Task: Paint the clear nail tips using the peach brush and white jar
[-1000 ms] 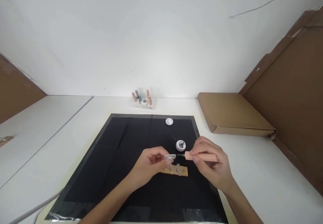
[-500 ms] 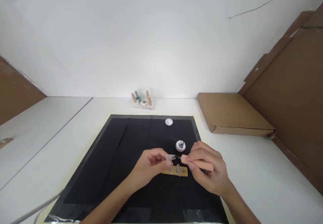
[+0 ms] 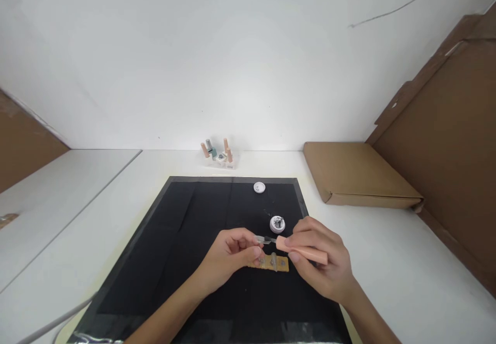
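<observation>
Between the fingertips of my left hand point(image 3: 236, 253) is a clear false nail point(image 3: 260, 239), its free end pointing right. My right hand point(image 3: 321, 259) is closed on a nail polish brush point(image 3: 306, 251) with a peach handle. The dark bristles meet the false nail, though at this size I cannot tell how firmly they touch. Just below both hands, a yellow strip point(image 3: 281, 265) lies on the black mat, partly hidden by my left fingers. Another clear false nail point(image 3: 274, 261) stands on it. Beyond the brush sits a small white jar point(image 3: 277, 224) with grey matter inside.
The black mat point(image 3: 205, 220) covers the middle of the white table. A round white lid point(image 3: 259, 187) lies near its far edge. Against the wall stands a clear holder point(image 3: 231, 166) with several polish bottles point(image 3: 211, 152). At the right rests a flat cardboard box point(image 3: 364, 173).
The brush has shifted slightly left, and its bristles now overlap the false nail more. The false nail has tilted a little in my left fingers. Everything else stays in place.
</observation>
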A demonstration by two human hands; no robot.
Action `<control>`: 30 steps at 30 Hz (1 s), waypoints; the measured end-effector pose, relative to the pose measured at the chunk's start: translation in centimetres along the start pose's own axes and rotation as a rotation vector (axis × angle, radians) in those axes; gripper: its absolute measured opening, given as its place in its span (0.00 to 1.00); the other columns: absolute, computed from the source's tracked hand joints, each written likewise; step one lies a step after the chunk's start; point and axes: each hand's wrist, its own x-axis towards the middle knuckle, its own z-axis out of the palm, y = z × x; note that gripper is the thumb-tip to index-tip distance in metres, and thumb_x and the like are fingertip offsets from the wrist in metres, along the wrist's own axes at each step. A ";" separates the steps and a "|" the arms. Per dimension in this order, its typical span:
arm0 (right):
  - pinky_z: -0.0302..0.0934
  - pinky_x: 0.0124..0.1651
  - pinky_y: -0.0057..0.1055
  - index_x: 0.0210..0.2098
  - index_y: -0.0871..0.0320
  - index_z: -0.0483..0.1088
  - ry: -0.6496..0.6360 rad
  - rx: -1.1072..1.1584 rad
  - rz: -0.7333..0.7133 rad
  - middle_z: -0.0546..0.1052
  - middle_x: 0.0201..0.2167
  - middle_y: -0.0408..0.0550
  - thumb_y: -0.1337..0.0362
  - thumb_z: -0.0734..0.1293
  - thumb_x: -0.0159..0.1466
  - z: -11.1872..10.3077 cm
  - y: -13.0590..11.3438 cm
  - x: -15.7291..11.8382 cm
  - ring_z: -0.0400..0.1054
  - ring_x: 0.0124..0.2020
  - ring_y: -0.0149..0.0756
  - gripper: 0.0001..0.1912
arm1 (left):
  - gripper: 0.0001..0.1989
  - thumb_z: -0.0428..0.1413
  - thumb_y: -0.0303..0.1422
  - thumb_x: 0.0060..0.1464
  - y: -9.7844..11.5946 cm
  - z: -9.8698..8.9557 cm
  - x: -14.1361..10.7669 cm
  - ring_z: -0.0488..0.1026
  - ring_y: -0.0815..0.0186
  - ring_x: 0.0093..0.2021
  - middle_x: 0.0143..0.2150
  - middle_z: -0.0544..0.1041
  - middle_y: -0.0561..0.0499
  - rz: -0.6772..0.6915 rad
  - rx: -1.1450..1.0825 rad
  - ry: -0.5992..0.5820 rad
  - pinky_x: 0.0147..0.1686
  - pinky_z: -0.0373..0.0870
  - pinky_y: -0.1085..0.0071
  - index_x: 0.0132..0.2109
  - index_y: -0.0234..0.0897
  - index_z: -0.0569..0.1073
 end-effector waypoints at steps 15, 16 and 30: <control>0.60 0.22 0.27 0.33 0.57 0.72 -0.035 0.047 0.000 0.70 0.24 0.44 0.76 0.63 0.58 0.0 0.0 0.1 0.64 0.21 0.30 0.10 | 0.15 0.72 0.38 0.37 0.0 0.3 -0.1 0.74 0.72 0.21 0.22 0.80 0.52 -0.025 -0.034 0.031 0.25 0.71 0.76 0.27 0.32 0.78; 0.59 0.22 0.27 0.32 0.57 0.71 -0.035 0.051 0.003 0.70 0.23 0.43 0.77 0.63 0.57 0.0 0.0 0.1 0.63 0.21 0.30 0.10 | 0.15 0.72 0.38 0.37 0.0 0.2 -0.1 0.73 0.72 0.21 0.22 0.80 0.52 -0.026 -0.034 0.031 0.25 0.70 0.76 0.27 0.32 0.78; 0.58 0.24 0.28 0.32 0.56 0.69 -0.008 0.095 0.073 0.70 0.22 0.42 0.76 0.63 0.59 0.0 0.4 -0.4 0.62 0.23 0.31 0.09 | 0.16 0.71 0.39 0.37 0.0 0.2 -0.1 0.73 0.72 0.20 0.21 0.80 0.52 -0.023 -0.014 0.039 0.25 0.70 0.75 0.27 0.32 0.77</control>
